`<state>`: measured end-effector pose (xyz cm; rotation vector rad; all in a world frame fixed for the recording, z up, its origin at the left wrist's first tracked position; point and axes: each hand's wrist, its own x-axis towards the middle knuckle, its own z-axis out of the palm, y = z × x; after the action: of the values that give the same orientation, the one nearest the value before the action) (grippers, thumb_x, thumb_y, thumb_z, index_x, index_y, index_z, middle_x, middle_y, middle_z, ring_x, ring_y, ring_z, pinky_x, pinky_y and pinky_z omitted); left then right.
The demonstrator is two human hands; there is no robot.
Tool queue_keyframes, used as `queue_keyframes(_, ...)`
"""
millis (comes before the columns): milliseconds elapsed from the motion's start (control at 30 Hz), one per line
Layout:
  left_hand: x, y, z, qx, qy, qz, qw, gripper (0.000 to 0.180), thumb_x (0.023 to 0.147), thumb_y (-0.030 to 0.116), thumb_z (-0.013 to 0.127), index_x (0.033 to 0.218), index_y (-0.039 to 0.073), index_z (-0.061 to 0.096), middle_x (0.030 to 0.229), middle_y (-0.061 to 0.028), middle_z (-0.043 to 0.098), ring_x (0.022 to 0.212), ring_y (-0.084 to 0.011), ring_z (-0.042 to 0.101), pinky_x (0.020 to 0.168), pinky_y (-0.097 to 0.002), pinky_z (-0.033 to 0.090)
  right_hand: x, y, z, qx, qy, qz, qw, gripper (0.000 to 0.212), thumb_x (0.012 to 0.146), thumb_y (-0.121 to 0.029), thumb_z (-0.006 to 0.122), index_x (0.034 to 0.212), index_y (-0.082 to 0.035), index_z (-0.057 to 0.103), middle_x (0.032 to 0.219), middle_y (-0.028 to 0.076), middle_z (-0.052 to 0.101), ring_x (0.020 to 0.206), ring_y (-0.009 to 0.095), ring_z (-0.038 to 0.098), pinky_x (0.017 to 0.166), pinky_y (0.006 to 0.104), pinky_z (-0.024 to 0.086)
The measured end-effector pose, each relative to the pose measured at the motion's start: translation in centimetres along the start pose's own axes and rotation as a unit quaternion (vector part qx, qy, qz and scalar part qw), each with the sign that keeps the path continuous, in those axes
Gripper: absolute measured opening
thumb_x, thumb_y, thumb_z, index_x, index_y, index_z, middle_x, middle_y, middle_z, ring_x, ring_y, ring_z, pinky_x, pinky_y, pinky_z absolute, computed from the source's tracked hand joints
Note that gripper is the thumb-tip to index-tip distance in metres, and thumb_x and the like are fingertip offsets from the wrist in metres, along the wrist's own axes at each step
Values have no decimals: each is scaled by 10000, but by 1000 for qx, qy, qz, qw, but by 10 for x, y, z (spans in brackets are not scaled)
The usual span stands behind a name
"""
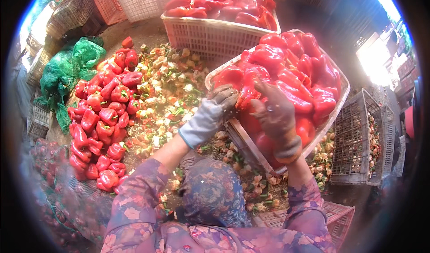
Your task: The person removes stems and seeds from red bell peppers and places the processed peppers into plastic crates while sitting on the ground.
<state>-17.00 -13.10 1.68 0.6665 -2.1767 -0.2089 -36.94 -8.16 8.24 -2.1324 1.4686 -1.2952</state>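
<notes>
My left hand (217,107), in a pale glove with dirty fingertips, is at the near left rim of a white plastic crate (329,138). Its fingers curl against a red bell pepper (244,95) flecked with light bits. Just right of it, my right hand (277,114) wears a brownish glove and hangs over the crate. Motion smears its fingers, so their grip is unclear. Glossy red bell peppers (291,80) heap above the crate's rim. Stem ends and cores (165,91) lie scattered on the floor left of the crate.
A pile of whole red peppers (103,118) lies to the left, beside green netting (74,64). A second full crate (215,35) stands behind. An upended crate (354,141) is at right, a pinkish crate (336,217) near my right arm, and a mesh sack (71,190) at lower left.
</notes>
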Motion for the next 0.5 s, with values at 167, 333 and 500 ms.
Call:
queue_keyframes(167,-45,26,3,-4,112,11,994,292,760,6,684,1039,58,621,1073,-157,623,990,-303,630,812,-411,549,14,1,14,-97,-62,-5,993,274,811,-125,671,1075,-62,638,1126,138,607,979,339,612,810,393,515)
queue_keyframes(333,-89,27,-23,-43,-3,-301,953,230,817,43,670,1041,83,634,988,-165,652,898,-293,654,745,-396,546,15,-3,19,-99,24,-40,994,249,792,-149,704,1022,-65,658,1008,133,635,885,342,627,751,385,524)
queue_keyframes(500,-1,17,-15,-66,181,-175,966,200,812,30,661,1007,70,650,918,-149,665,832,-312,659,719,-372,531,30,-11,29,-161,-45,-32,985,312,818,-237,704,1089,-86,665,958,186,659,885,336,648,756,399,526)
